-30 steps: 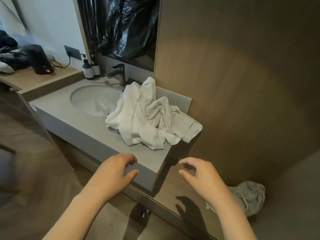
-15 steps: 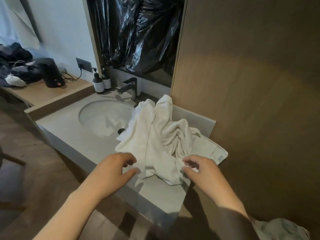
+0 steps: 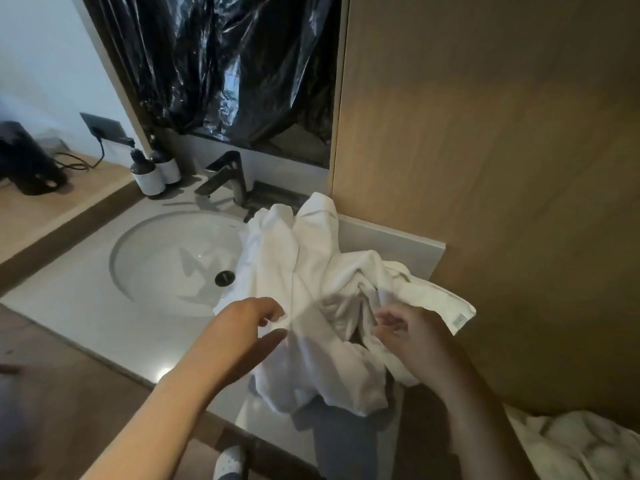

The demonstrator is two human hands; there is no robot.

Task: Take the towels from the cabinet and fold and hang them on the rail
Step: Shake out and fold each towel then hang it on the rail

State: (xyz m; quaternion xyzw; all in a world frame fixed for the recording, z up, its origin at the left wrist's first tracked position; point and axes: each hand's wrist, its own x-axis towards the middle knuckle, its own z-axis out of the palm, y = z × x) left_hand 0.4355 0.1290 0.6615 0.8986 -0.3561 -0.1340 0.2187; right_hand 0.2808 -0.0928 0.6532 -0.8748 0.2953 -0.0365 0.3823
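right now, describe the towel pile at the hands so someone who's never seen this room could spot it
Find the grey vanity counter with the round sink. Right of the basin, against the wooden wall panel, lies a crumpled white towel heap spilling over the front edge. Unlike the pale cloth lower right, it sits on the counter.

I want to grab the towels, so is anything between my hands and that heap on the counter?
Nothing visible. The left hand is at the near edge of the white towels, and the right hand curls its fingers into their folds. The rail is out of view, so that path is unknown.
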